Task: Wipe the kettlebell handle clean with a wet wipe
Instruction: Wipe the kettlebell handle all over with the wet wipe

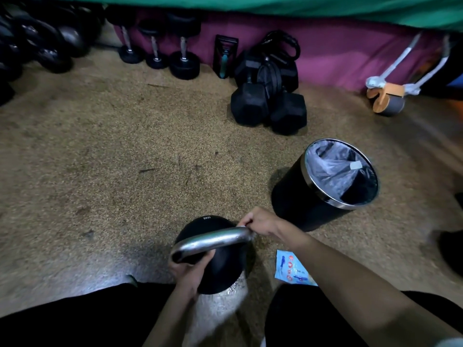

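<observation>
A black kettlebell [220, 266] with a shiny metal handle [213, 240] stands on the speckled floor between my knees. My left hand [186, 271] grips the kettlebell at the near left end of the handle. At the handle's far right end my right hand [259, 222] is closed, pinching a small white wet wipe [246, 227] against the metal; only an edge of the wipe shows. A blue wet wipe packet [290, 269] lies on the floor just right of the kettlebell, under my right forearm.
A black waste bin [300, 204] with a chrome rim and plastic liner stands to the right. Hex dumbbells [250, 103] and round dumbbells [184, 62] line the purple wall. More kettlebells [50, 46] sit far left. An ab roller [387, 97] lies far right.
</observation>
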